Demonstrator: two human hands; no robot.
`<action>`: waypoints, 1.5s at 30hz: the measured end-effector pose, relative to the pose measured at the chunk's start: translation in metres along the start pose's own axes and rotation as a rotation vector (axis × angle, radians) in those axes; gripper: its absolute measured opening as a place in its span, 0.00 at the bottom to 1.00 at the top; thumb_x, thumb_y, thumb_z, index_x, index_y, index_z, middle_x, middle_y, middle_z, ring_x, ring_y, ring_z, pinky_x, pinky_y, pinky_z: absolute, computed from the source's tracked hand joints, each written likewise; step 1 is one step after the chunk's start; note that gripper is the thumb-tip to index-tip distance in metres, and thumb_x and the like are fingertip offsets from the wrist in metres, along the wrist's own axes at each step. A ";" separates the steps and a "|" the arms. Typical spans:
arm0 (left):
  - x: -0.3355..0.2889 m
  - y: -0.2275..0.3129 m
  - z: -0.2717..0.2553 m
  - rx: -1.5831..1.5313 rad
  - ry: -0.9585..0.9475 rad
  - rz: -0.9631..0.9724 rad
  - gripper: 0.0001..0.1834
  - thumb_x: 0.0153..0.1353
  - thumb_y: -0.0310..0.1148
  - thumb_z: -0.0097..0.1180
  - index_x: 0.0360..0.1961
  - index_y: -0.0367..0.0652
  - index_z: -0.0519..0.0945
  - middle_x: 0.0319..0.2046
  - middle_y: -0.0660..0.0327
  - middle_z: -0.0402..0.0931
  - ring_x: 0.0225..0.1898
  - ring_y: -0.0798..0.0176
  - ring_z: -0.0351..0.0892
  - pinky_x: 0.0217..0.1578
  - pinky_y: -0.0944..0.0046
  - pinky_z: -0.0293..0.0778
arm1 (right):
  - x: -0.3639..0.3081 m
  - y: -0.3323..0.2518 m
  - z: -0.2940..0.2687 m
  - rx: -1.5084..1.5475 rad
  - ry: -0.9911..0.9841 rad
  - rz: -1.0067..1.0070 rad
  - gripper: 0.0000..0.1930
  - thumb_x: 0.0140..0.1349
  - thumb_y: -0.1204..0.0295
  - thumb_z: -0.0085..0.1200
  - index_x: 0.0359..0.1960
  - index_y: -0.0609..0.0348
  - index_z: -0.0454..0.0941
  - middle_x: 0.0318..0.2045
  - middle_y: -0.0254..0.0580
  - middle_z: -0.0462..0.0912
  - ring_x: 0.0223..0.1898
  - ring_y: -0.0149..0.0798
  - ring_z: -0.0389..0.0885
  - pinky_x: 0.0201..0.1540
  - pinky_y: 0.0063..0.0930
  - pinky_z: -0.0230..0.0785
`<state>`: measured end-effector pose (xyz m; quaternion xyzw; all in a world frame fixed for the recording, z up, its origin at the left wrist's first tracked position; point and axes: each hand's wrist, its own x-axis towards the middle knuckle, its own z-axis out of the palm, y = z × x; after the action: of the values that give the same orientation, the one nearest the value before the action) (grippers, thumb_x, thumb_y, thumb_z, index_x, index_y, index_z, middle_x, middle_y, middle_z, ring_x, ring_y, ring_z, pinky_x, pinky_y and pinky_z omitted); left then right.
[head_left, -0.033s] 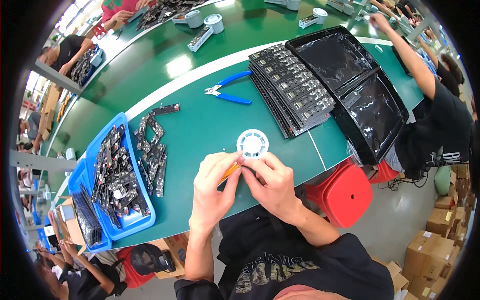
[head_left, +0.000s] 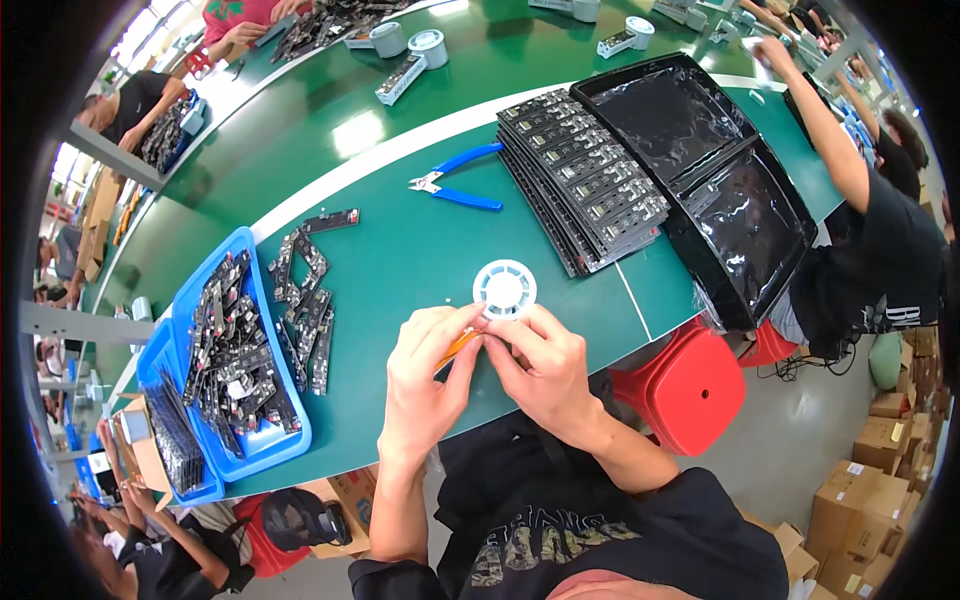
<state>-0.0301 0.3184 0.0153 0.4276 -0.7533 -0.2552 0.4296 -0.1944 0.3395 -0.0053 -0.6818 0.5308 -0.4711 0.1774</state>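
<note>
"Starting from the hands, what is the person holding?"

"The left hand (head_left: 425, 365) is making a narrow pinch, and a slim orange-yellow piece (head_left: 457, 347) is showing between its thumb and forefinger. The right hand (head_left: 540, 365) is also pinching narrowly, with its fingertips gripping at the lower edge of a white spoked disc (head_left: 505, 290)."

"And where is this disc sitting?"

"It is sitting just beyond the fingertips of both hands, and its round face is looking up to the camera. Whether the orange-yellow piece is joining to it, I cannot tell, because the fingers are covering this place."

"What is lying a little farther?"

"On the green table (head_left: 400, 265), blue-handled cutters (head_left: 445, 189) are lying with the handles spreading apart. The upper handle is ending just beside a stack of black circuit-board panels (head_left: 585, 175)."

"What are you seeing on the left?"

"Several loose circuit boards (head_left: 322, 350) are lying beside a blue tray (head_left: 262, 441). Inside it, many small boards (head_left: 235, 350) are forming a heap. At its left, a pack of dark boards (head_left: 172, 430) is resting in another blue tray or compartment; I cannot tell which."

"And on the right?"

"Next to the panels, a black two-part tray (head_left: 715, 164) is lying, and shiny plastic is lining it. A red stool (head_left: 690, 390) is standing by the table edge. Farther away, a co-worker (head_left: 870, 270) in a black shirt is stretching one arm forward, and cardboard boxes (head_left: 860, 510) are standing on the floor."
</note>
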 end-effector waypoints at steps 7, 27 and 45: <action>0.003 -0.007 -0.004 -0.057 0.011 -0.112 0.19 0.60 0.16 0.66 0.53 0.38 0.85 0.39 0.55 0.87 0.43 0.56 0.87 0.46 0.58 0.80 | -0.005 0.008 0.002 0.047 0.021 -0.038 0.10 0.56 0.81 0.69 0.40 0.57 0.87 0.30 0.36 0.81 0.20 0.32 0.77 0.22 0.29 0.69; 0.021 -0.025 -0.011 -0.186 0.055 -0.246 0.16 0.60 0.20 0.69 0.51 0.35 0.87 0.39 0.56 0.91 0.37 0.69 0.88 0.40 0.68 0.81 | 0.062 -0.023 -0.041 -0.258 -0.574 -0.304 0.03 0.61 0.75 0.62 0.35 0.59 0.81 0.33 0.45 0.78 0.32 0.50 0.84 0.31 0.44 0.76; 0.012 -0.036 -0.007 -0.209 0.042 -0.341 0.13 0.62 0.22 0.66 0.48 0.37 0.89 0.36 0.60 0.90 0.36 0.72 0.85 0.37 0.69 0.78 | 0.098 -0.004 -0.020 -0.081 -0.643 -0.349 0.04 0.56 0.77 0.69 0.31 0.58 0.85 0.31 0.40 0.77 0.39 0.46 0.76 0.44 0.41 0.72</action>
<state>-0.0118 0.2897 -0.0032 0.5073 -0.6304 -0.3920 0.4379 -0.2094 0.2590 0.0523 -0.8817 0.3418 -0.2345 0.2252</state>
